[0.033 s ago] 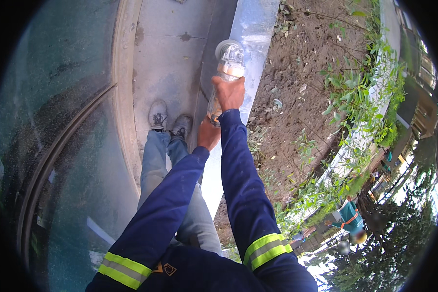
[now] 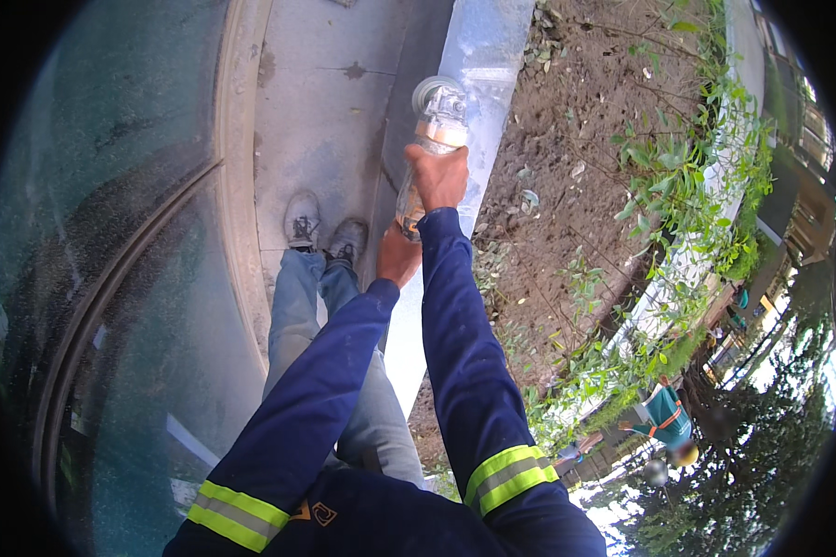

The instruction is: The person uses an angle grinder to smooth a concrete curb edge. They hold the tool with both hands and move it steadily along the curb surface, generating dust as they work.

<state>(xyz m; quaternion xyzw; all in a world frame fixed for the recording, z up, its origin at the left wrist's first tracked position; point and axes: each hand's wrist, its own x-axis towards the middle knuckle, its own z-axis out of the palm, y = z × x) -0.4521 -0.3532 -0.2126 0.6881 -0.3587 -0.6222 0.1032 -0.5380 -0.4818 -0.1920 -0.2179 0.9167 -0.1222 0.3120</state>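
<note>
Both my hands hold a dusty angle grinder. My right hand wraps round its body just behind the orange-and-white collar. Nearer to me, my left hand is closed round the rear end of the tool, its fingers partly hidden. The round disc sits at the grinder's far end, over the left edge of a pale, smooth wall top. Whether the disc touches the surface I cannot tell. White dust coats the tool's head.
Left of the wall lies a paved walkway, where my shoes stand, beside large dusty glass panes. Right of it runs a soil bed with leafy plants. A person in a green top is far off at right.
</note>
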